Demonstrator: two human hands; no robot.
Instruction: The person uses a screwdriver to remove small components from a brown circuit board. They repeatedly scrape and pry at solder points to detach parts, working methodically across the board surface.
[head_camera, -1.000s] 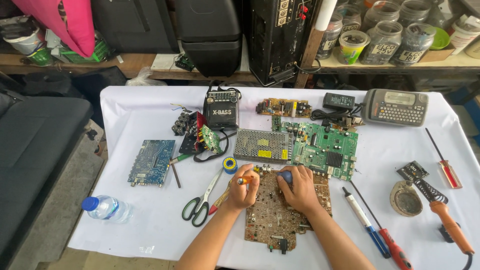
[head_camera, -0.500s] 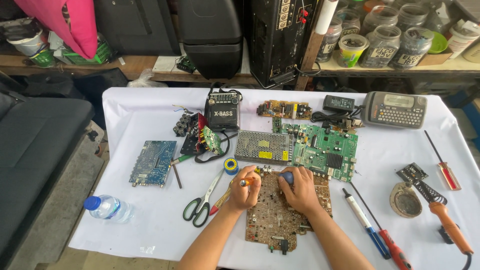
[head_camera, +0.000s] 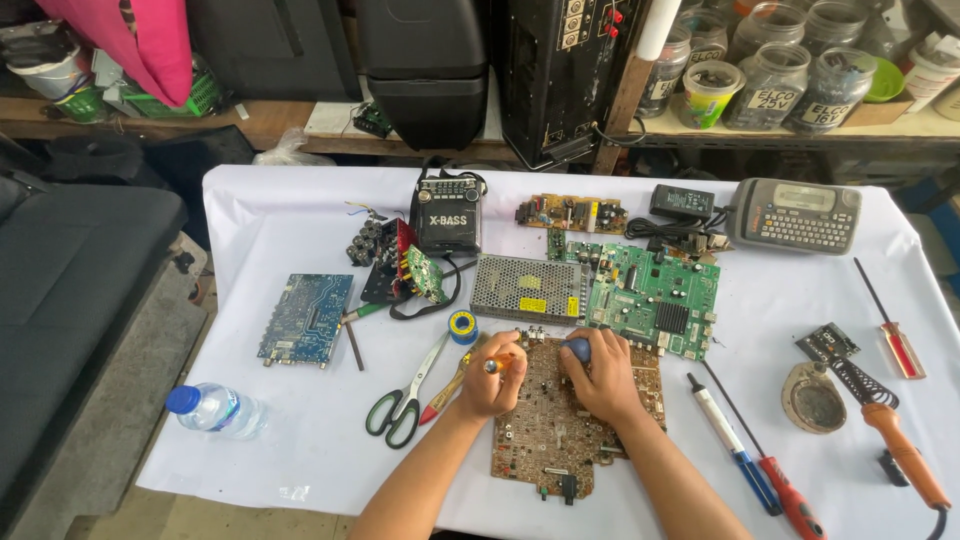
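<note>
Left hand (head_camera: 490, 385) closed around an orange-handled tool (head_camera: 497, 364), tip pointing right and slightly up. Right hand (head_camera: 603, 375) curled over a blue-capped tool (head_camera: 578, 348), pressing down on the brown circuit board (head_camera: 560, 440). Both hands sit on the board's upper edge, nearly touching. The board runs lengthwise toward the person, flat on the white tabletop (head_camera: 300, 420). Outward: solder spool (head_camera: 462, 325) just above the left hand, scissors (head_camera: 405, 400) to its left, green board (head_camera: 655, 300) above the right.

scissors (head_camera: 405, 392), water bottle (head_camera: 214, 409), label printer (head_camera: 796, 214)
</note>
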